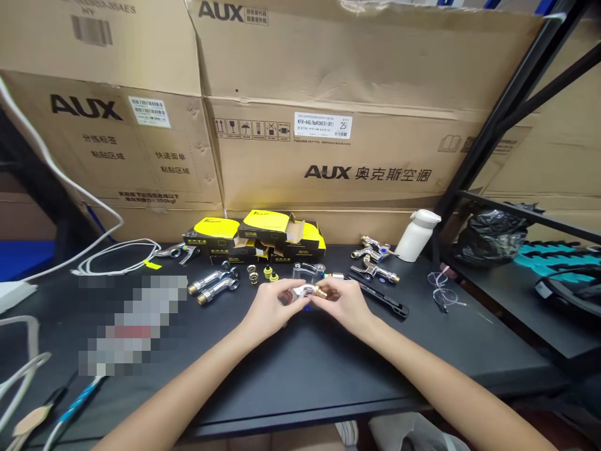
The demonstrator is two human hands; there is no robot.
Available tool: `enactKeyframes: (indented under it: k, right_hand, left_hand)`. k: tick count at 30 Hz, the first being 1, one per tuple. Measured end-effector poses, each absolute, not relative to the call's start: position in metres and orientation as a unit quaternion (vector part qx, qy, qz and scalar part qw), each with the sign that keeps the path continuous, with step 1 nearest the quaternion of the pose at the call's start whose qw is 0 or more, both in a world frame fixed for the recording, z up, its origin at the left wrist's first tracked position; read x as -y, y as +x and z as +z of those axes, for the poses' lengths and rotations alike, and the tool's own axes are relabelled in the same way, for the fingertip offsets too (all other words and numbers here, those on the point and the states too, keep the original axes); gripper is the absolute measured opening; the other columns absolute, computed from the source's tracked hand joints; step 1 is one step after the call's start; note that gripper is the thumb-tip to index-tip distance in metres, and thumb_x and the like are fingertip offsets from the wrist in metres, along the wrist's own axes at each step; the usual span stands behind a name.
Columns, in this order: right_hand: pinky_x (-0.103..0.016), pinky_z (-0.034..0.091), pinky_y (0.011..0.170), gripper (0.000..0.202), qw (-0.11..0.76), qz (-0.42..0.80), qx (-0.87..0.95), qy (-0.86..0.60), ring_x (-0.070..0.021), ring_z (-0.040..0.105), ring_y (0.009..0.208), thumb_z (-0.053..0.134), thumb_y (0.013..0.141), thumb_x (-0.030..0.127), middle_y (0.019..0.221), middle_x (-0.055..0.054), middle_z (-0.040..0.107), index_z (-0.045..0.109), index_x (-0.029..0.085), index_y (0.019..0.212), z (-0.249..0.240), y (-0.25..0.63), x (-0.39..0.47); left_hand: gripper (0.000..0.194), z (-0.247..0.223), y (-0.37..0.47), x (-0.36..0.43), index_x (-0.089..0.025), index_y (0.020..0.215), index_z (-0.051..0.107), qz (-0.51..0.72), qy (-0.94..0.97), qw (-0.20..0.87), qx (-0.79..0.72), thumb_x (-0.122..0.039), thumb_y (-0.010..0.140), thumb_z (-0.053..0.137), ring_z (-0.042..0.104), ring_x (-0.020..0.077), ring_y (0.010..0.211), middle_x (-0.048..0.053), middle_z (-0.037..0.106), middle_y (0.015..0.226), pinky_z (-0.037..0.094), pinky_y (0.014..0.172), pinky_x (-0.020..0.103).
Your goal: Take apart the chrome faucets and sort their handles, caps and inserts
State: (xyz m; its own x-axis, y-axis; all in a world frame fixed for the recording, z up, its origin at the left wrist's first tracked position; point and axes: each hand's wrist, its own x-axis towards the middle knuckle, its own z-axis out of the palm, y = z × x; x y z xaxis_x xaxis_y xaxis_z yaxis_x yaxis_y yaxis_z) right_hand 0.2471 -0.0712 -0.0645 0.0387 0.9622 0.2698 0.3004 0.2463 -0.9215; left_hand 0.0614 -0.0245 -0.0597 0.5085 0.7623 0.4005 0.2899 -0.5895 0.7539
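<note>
Over the middle of the black table, both hands hold a small chrome tap (305, 290) with a brass nozzle at its right end. My left hand (268, 308) is closed around the tap's left side, its fingers hiding part of the body. My right hand (346, 305) pinches the brass end between thumb and fingers. Just behind the hands lies a chrome part (308, 270). Brass-and-chrome rings (253, 274) and yellow-green valve cartridges (268, 273) stand left of it. Chrome tap bodies (214, 286) lie farther left. A black utility knife (384, 300) rests beside my right hand.
Yellow-and-black boxes (263, 224) are stacked at the back before large cardboard cartons (375, 81). Several chrome taps (375, 266) and a white bottle (417, 235) stand back right. White cable (117, 258) coils at left, near a pixelated object (136, 326).
</note>
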Motion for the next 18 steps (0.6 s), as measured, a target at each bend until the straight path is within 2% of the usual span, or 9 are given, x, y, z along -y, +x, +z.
enactKeyframes:
  k: [2, 5, 9, 13, 15, 17, 18]
  right_hand:
    - [-0.031, 0.055, 0.063, 0.032, 0.481, 0.356, 0.605, -0.525, -0.0195, 0.066, 0.068, 0.076, 0.066, 0.041, 0.077, -0.006, 0.069, 0.067, 0.015, 0.083, -0.064, 0.251, 0.07]
    - [-0.028, 0.055, 0.055, 0.035, 0.421, 0.543, 0.552, -0.471, -0.0173, 0.066, 0.063, 0.07, 0.072, 0.043, 0.076, -0.007, 0.069, 0.065, 0.013, 0.09, -0.059, 0.254, 0.068]
    - [-0.024, 0.055, 0.059, 0.031, 0.42, 0.675, 0.476, -0.375, -0.0144, 0.066, 0.068, 0.067, 0.078, 0.038, 0.083, -0.009, 0.069, 0.066, 0.011, 0.093, -0.053, 0.251, 0.068]
    - [-0.022, 0.055, 0.057, 0.04, 0.454, 0.688, 0.423, -0.375, -0.0124, 0.065, 0.062, 0.06, 0.083, 0.047, 0.076, -0.009, 0.069, 0.067, 0.009, 0.088, -0.055, 0.249, 0.068]
    - [-0.022, 0.056, 0.062, 0.03, 0.486, 0.663, 0.422, -0.382, -0.0117, 0.065, 0.065, 0.073, 0.074, 0.037, 0.077, -0.006, 0.069, 0.066, 0.011, 0.087, -0.057, 0.249, 0.068]
    - [-0.024, 0.056, 0.066, 0.031, 0.518, 0.63, 0.426, -0.391, -0.0128, 0.066, 0.071, 0.081, 0.065, 0.026, 0.082, -0.004, 0.069, 0.065, 0.014, 0.089, -0.058, 0.249, 0.067]
    - [-0.025, 0.057, 0.065, 0.032, 0.52, 0.624, 0.427, -0.396, -0.0136, 0.066, 0.072, 0.081, 0.065, 0.027, 0.083, -0.004, 0.069, 0.064, 0.015, 0.09, -0.059, 0.25, 0.067]
  left_hand:
    - [0.035, -0.059, 0.063, 0.025, -0.019, 0.103, 0.067, 0.392, 0.799, 0.333, -0.313, -0.038, 0.075, 0.068, 0.061, 0.014, 0.067, 0.005, 0.07, 0.093, 0.051, 0.061, 0.024]
    - [0.033, -0.057, 0.062, 0.024, -0.02, 0.104, 0.066, 0.422, 0.793, 0.327, -0.293, -0.035, 0.075, 0.068, 0.062, 0.0139, 0.071, 0.005, 0.067, 0.098, 0.051, 0.06, 0.023]
    - [0.029, -0.054, 0.058, 0.023, -0.023, 0.104, 0.066, 0.431, 0.807, 0.281, -0.29, -0.032, 0.076, 0.067, 0.06, 0.0141, 0.078, 0.004, 0.064, 0.097, 0.047, 0.055, 0.02]
    - [0.028, -0.055, 0.058, 0.022, -0.023, 0.104, 0.065, 0.427, 0.815, 0.268, -0.287, -0.03, 0.077, 0.066, 0.058, 0.0129, 0.078, 0.003, 0.063, 0.097, 0.045, 0.054, 0.019]
    - [0.027, -0.055, 0.058, 0.023, -0.023, 0.104, 0.065, 0.425, 0.815, 0.268, -0.289, -0.029, 0.077, 0.066, 0.058, 0.013, 0.078, 0.003, 0.063, 0.097, 0.045, 0.054, 0.019]
    - [0.026, -0.055, 0.059, 0.023, -0.022, 0.103, 0.065, 0.422, 0.816, 0.269, -0.289, -0.03, 0.078, 0.065, 0.059, 0.0136, 0.08, 0.003, 0.063, 0.097, 0.045, 0.055, 0.02]
    - [0.026, -0.055, 0.059, 0.024, -0.022, 0.103, 0.065, 0.419, 0.817, 0.27, -0.288, -0.031, 0.078, 0.065, 0.059, 0.0141, 0.08, 0.004, 0.063, 0.097, 0.046, 0.056, 0.02]
